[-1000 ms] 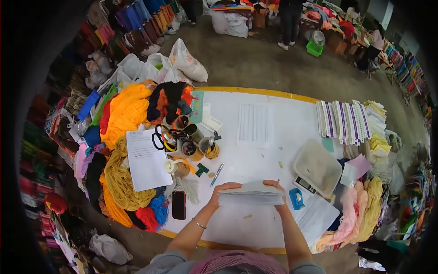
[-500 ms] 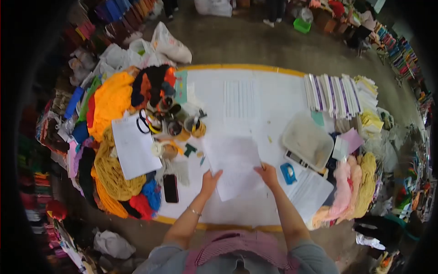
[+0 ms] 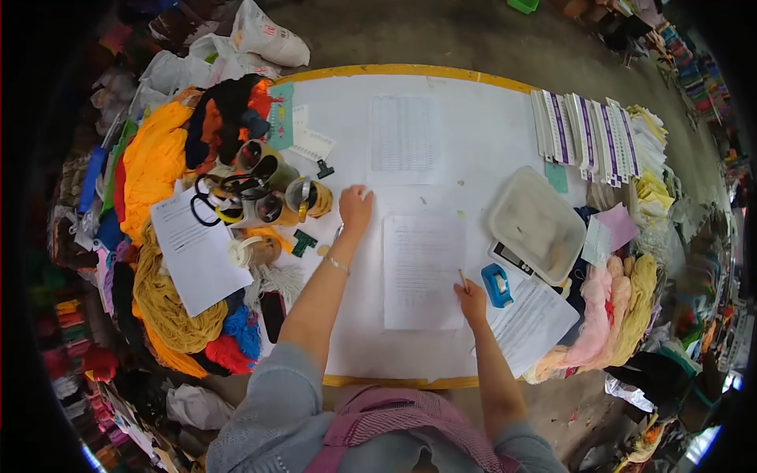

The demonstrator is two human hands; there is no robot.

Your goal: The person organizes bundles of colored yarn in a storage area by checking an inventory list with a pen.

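Observation:
A printed sheet of paper (image 3: pixel 422 268) lies flat on the white table in front of me. My right hand (image 3: pixel 471 303) is closed around a pencil (image 3: pixel 464 279) at the sheet's right edge. To the left of the sheet and beyond it, my left hand (image 3: pixel 356 210) is over the table, its fingers loosely bent and apart, with nothing visible in them. Close to that hand stands a glass jar (image 3: pixel 318 199). Farther up the table lies a second printed sheet (image 3: pixel 404 138).
At left are scissors (image 3: pixel 206 206), a phone (image 3: pixel 272 317) and heaps of yarn (image 3: pixel 169 296). On the right stand a translucent plastic tub (image 3: pixel 536 225), a blue tape dispenser (image 3: pixel 497 285), printed papers (image 3: pixel 536 327), yarn skeins (image 3: pixel 595 327) and stacked cards (image 3: pixel 583 134).
Both hands held the paper at its sides; now it lies flat, farther right. My left hand has let go and moved up and left. The camera view has shifted.

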